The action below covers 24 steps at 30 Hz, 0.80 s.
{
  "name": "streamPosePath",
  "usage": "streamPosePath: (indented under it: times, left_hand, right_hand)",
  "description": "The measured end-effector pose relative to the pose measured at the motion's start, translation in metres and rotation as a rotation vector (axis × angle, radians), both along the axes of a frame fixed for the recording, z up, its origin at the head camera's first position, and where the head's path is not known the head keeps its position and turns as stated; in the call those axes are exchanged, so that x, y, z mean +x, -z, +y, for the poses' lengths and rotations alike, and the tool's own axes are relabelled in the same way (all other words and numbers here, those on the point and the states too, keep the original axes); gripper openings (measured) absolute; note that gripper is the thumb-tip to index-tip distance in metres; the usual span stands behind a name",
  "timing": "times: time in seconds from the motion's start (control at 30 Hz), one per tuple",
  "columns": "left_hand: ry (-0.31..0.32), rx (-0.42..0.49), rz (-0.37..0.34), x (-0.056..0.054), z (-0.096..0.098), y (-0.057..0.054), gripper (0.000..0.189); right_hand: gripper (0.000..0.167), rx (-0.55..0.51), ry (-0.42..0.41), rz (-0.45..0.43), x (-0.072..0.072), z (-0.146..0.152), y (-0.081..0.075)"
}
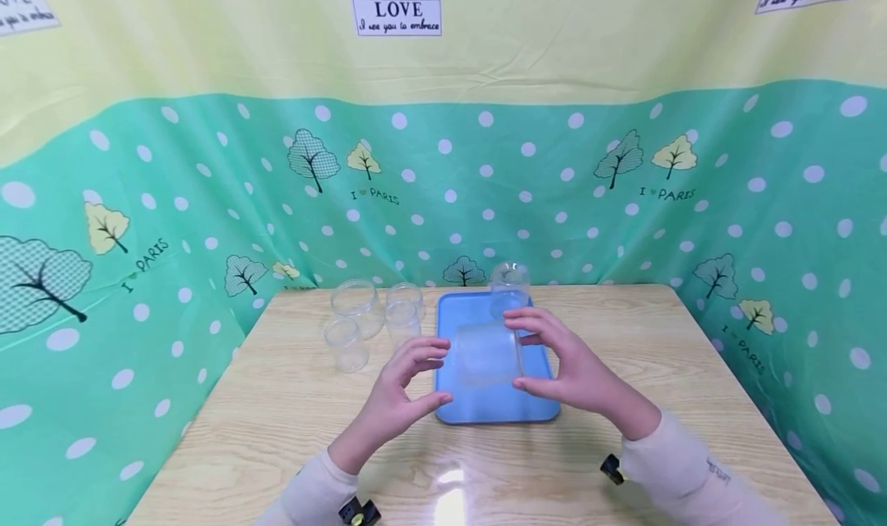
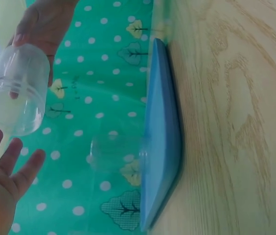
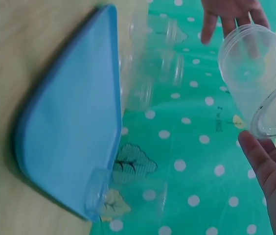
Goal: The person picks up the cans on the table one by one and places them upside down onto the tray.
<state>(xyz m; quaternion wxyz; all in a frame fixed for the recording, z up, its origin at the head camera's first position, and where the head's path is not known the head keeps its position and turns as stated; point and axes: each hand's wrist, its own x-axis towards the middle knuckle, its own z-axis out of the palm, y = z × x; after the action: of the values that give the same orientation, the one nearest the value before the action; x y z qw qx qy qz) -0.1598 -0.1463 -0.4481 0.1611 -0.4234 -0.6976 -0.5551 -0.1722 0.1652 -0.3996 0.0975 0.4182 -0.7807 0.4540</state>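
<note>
Level on its side above the blue tray (image 1: 499, 412) is a large clear plastic jar (image 1: 487, 354). My right hand (image 1: 571, 366) grips it by its base end, thumb and fingers spread around the edge. The jar's threaded mouth (image 3: 245, 32) faces left. My left hand (image 1: 398, 393) is beside that mouth with fingers spread apart, holding nothing. A smaller clear jar (image 1: 509, 281) stands at the back of the tray, its ringed end seemingly down on the tray.
Several more clear jars stand left of the tray, among them a wide one (image 1: 358, 309) at the back and a small one (image 1: 346, 346) in front. The wooden table (image 1: 277, 433) meets a green dotted curtain (image 1: 450, 195) at the back and sides.
</note>
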Motion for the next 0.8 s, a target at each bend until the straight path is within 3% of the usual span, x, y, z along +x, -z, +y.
streamPosePath:
  times: [0.13, 0.3, 0.53, 0.8]
  left_hand:
    - [-0.06, -0.061, 0.0, 0.007, 0.003, -0.008, 0.057]
    - [-0.086, -0.111, -0.012, 0.015, 0.006, -0.02, 0.049]
    - [-0.078, -0.193, -0.011, 0.006, 0.003, -0.001, 0.045]
    - [0.052, -0.336, 0.022, 0.004, 0.003, 0.004, 0.045]
  right_hand:
    - [0.076, 0.034, 0.025, 0.018, -0.011, 0.007, -0.008]
    - [0.076, 0.054, 0.046, 0.013, -0.023, 0.013, -0.017]
    - [0.073, 0.119, 0.051, 0.011, -0.045, 0.015, -0.035]
    - [0.071, 0.17, 0.054, -0.064, -0.074, 0.014, -0.047]
